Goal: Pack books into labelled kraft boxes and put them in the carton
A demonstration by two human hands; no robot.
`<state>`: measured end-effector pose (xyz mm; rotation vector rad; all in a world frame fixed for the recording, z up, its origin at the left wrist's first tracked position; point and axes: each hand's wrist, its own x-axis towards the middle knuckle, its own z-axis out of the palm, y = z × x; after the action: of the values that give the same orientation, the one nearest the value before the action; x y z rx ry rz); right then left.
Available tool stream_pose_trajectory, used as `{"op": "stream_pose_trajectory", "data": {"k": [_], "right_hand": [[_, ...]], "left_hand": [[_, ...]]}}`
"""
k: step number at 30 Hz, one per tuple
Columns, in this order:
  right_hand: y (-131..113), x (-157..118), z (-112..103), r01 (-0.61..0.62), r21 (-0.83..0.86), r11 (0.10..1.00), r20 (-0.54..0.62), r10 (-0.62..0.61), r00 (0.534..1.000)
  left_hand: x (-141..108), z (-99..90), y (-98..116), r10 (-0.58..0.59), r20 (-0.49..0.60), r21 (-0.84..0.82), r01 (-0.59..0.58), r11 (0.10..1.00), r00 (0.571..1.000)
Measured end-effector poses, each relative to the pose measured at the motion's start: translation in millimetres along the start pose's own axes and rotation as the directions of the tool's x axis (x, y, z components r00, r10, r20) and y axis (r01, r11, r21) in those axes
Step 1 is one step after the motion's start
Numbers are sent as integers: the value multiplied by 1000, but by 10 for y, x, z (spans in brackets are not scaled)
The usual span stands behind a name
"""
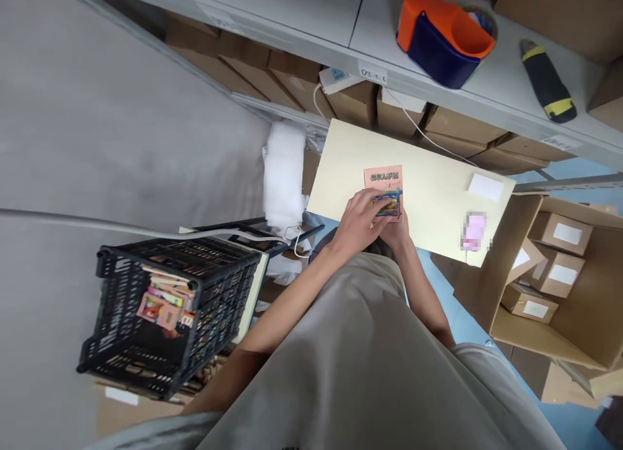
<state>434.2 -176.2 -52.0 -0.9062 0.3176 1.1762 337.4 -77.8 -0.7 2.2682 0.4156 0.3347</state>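
Observation:
A small pink book (383, 177) with dark lettering and a colourful picture on its cover is held over the near edge of the pale table. My left hand (359, 217) lies across the lower left of the cover, its fingers over the picture and its thumb by the bottom edge. Under the lower right of the book, my right hand (396, 232) grips it, with most of its fingers hidden behind. The book is face up.
The pale table (428, 177) bears a white slip (485, 186) and a blurred purple item (474, 231). Left stands a black crate (136, 365) with books; right, an open carton (549, 343) with small boxes. An orange-and-blue tape dispenser (442, 41) and box cutter (548, 80) lie on the shelf.

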Motion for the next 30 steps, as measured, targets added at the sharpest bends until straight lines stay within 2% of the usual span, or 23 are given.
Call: {"op": "stream_pose_trajectory", "data": {"k": [2,4,6,7,8,10,12,14,17,20,23,26,30], "right_hand": [[12,94,-48,-24,42,999,43,22,999],[30,189,-55,-52,29,998,80,50,996],[51,277,-36,-69,-21,997,62,70,996],[61,315,-22,-71,-51,996,38,73,997],[70,348,-8,-72,-79,994,17,74,997],[86,396,17,-70,-123,990,-2,71,998],[102,425,32,-55,-144,988,4,56,998],[135,446,37,-31,-151,988,-1,31,1000],[248,507,33,-16,-205,979,-39,8,999],[433,659,44,-10,-347,938,-99,-26,995],[611,936,96,-7,-499,867,-165,-87,983],[709,1328,180,22,-609,793,-199,-180,963],[759,1866,271,22,-693,720,-280,-297,913]], "left_hand": [[-93,34,-124,-198,-128,-45,194,980,972],[-176,81,-292,-441,-149,-207,408,889,885],[-225,134,-480,-640,-19,-430,572,699,768],[-234,156,-570,-698,70,-525,621,582,713],[-236,173,-654,-727,146,-599,645,474,670],[-231,178,-795,-742,227,-690,641,335,631],[-229,150,-909,-742,232,-739,610,287,630],[-237,102,-1024,-733,217,-761,582,286,644],[-242,39,-1265,-719,158,-751,555,358,676],[-197,16,-1623,-710,77,-709,540,455,700],[-92,33,-2067,-704,55,-677,545,494,708],[60,80,-2513,-695,80,-675,552,490,715],[311,160,-2944,-674,120,-698,545,465,729]]}}
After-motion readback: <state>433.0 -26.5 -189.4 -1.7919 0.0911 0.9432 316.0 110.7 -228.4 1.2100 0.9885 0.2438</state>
